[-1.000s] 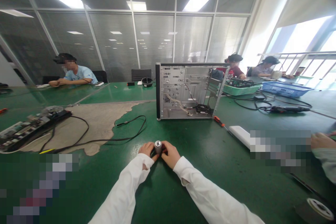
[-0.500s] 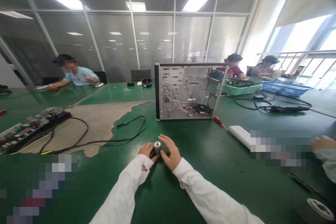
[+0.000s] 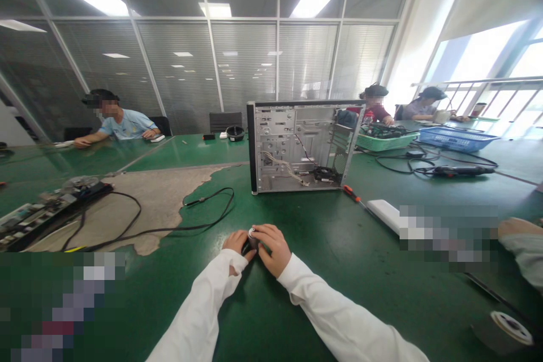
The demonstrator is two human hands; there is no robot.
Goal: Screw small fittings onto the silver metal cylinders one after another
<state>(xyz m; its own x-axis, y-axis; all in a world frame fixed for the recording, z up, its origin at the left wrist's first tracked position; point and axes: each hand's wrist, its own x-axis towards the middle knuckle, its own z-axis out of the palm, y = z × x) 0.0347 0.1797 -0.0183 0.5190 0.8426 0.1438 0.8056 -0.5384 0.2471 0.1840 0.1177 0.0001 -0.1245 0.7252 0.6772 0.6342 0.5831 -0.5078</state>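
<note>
A small metal cylinder (image 3: 253, 242) with a silvery top stands upright on the green table between my hands. My left hand (image 3: 235, 241) is wrapped round its left side, with the thumb along the near side. From the right, my right hand (image 3: 274, 246) reaches over it, its fingertips at the top rim and its thumb near the body. The fingers cover much of the cylinder, so its exact kind does not show. Beyond my hands stands an opened computer case (image 3: 315, 123) with loose wires and a black fan (image 3: 326, 173) inside.
On the left lies a circuit board assembly (image 3: 55, 203) with a black cable (image 3: 178, 229). To the right are an orange-handled screwdriver (image 3: 351, 193), a white bar (image 3: 384, 212), a round grey object (image 3: 503, 332) and a co-worker's hand (image 3: 515, 227). Green (image 3: 384, 143) and blue baskets (image 3: 458, 141) stand behind.
My right hand's fingers have come down from a spread pose onto the cylinder's top. My left hand stays round it. The view has shifted slightly.
</note>
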